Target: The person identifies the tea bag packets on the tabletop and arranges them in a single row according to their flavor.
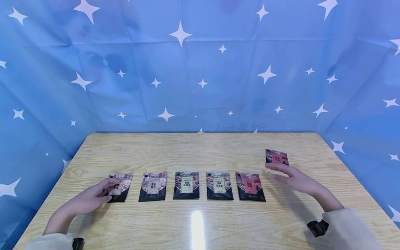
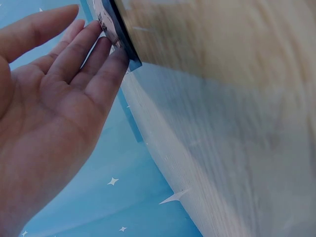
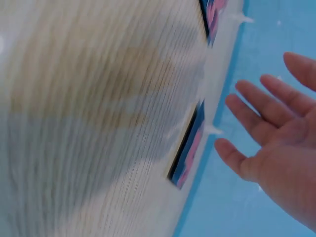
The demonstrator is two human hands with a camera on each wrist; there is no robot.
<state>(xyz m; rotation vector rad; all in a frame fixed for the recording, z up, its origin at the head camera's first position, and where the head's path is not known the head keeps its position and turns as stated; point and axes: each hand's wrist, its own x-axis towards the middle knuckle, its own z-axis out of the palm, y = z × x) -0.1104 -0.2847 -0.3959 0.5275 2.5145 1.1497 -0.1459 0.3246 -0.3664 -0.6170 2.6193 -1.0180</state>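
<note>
My left hand (image 1: pixel 84 198) is at the leftmost tea packet (image 1: pixel 120 197), a dark packet with a pale floral top. In the left wrist view, its nearly straight fingertips touch that packet (image 2: pixel 113 24), and the thumb stands away from it. My right hand (image 1: pixel 301 181) hovers over the table's right side, fingers extended and holding nothing. Just beyond its fingers lies a red-labelled tea packet (image 1: pixel 276 157), partly covered by the hand in the head view. Another red-labelled packet (image 1: pixel 250 186) rests to the left of this hand.
Between the hands, a floral tea packet (image 1: pixel 152 186) and two green-labelled packets (image 1: pixel 186 185) lie in a row. They rest on a light wooden table (image 1: pixel 200 152). A blue curtain (image 1: pixel 200 97) with white stars hangs behind and beside it.
</note>
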